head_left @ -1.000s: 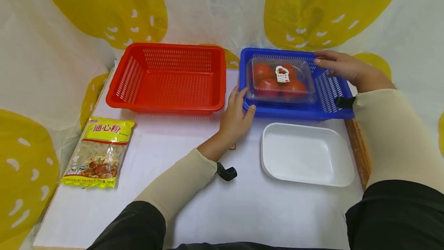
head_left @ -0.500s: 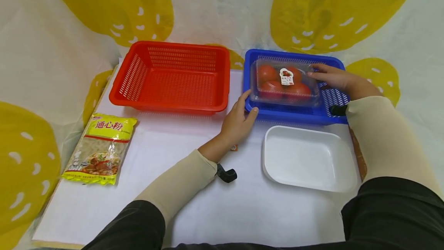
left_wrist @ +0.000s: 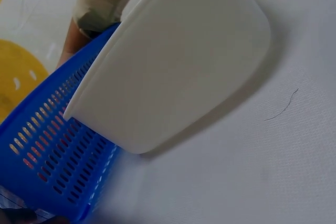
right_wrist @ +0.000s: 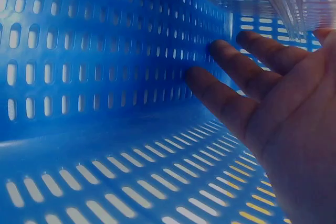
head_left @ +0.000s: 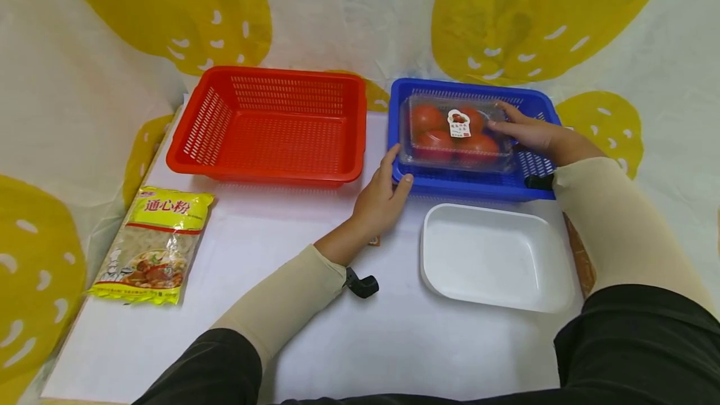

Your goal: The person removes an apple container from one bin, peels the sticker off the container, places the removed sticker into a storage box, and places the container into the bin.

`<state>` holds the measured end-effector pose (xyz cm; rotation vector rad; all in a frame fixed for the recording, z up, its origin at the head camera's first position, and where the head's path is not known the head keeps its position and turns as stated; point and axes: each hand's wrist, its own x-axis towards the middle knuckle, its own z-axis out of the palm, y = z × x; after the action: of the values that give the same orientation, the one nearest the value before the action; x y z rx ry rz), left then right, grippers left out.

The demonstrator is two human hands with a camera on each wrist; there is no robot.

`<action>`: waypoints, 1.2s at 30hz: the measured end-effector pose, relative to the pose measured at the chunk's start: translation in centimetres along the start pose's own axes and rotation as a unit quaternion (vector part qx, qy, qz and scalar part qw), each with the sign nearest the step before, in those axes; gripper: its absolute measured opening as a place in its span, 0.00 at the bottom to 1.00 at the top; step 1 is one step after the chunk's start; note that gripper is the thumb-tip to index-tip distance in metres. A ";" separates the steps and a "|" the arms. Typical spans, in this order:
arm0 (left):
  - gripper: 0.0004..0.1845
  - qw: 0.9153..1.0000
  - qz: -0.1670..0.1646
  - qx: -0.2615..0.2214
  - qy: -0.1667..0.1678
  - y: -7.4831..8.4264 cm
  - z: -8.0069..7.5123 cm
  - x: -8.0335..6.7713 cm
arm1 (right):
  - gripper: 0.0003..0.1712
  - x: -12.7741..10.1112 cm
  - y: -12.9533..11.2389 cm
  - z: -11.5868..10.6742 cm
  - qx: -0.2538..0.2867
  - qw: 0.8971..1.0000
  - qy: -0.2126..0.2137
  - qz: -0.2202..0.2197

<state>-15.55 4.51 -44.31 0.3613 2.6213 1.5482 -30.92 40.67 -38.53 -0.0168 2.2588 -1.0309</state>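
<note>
A clear box of tomatoes (head_left: pixel 433 142) with a white label lies in the blue basket (head_left: pixel 467 189), toward its left side. My right hand (head_left: pixel 529 133) is at the box's right end, with its thumb over the lid. In the right wrist view several fingers (right_wrist: pixel 226 103) stretch out spread inside the basket, above its slotted floor, with the clear box overhead. My left hand (head_left: pixel 379 202) touches the near left corner of the basket, its fingers along the left side and its thumb at the front rim.
To the left stands a red basket (head_left: pixel 270 175). A yellow bag of pasta (head_left: pixel 152 245) lies flat at the table's left edge. A white tray (head_left: pixel 495 261) sits in front of the blue basket. Behind hangs a cloth (head_left: pixel 349 17) with yellow fruit prints.
My right hand has moved left from the basket's far right rim to the tomato box, with its thumb now over the lid. My left hand has stayed at the basket's corner.
</note>
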 end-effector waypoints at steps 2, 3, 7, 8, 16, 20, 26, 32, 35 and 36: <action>0.37 1.000 0.001 0.003 -0.002 0.0 -0.1 0.0 | 0.56 0.0 0.0 0.1 0.012 1.000 -0.008 0.002; 0.37 1.000 0.002 0.004 -0.003 0.0 -0.1 -0.1 | 0.56 0.0 -0.1 0.1 0.019 1.000 -0.011 0.001; 0.37 1.000 0.006 0.008 -0.008 -0.1 -0.3 -0.1 | 0.55 0.1 -0.4 0.3 0.057 0.998 -0.016 -0.011; 0.37 1.000 0.006 0.009 -0.008 -0.1 -0.3 -0.1 | 0.55 0.2 -0.5 0.3 0.069 0.997 -0.016 -0.014; 0.38 1.000 0.011 0.013 -0.013 -0.4 -0.3 -0.1 | 0.49 -0.2 -1.1 0.8 0.187 0.981 -0.035 -0.042; 0.37 1.000 0.013 0.017 -0.015 -0.4 -0.3 -0.1 | 0.48 -0.7 -1.1 0.8 0.204 0.977 -0.031 -0.053; 0.38 1.000 0.008 0.016 -0.022 -0.2 -0.3 0.0 | 0.44 -1.1 -0.8 0.6 0.212 0.974 -0.010 -0.081; 0.38 1.000 0.005 0.015 -0.025 -0.2 -0.3 0.0 | 0.45 -1.2 -0.8 0.6 0.222 0.971 -0.013 -0.083; 0.38 1.000 0.005 0.016 -0.026 -0.2 -0.3 0.0 | 0.44 -1.3 -1.1 0.8 0.219 0.973 -0.018 -0.073; 0.38 1.000 0.005 0.015 -0.027 -0.2 -0.3 0.0 | 0.44 -1.3 -1.1 0.8 0.219 0.973 -0.018 -0.070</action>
<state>-15.66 4.20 -44.31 0.4135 2.6100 1.4815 -29.71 39.73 -37.42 -0.0062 1.9746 -1.5717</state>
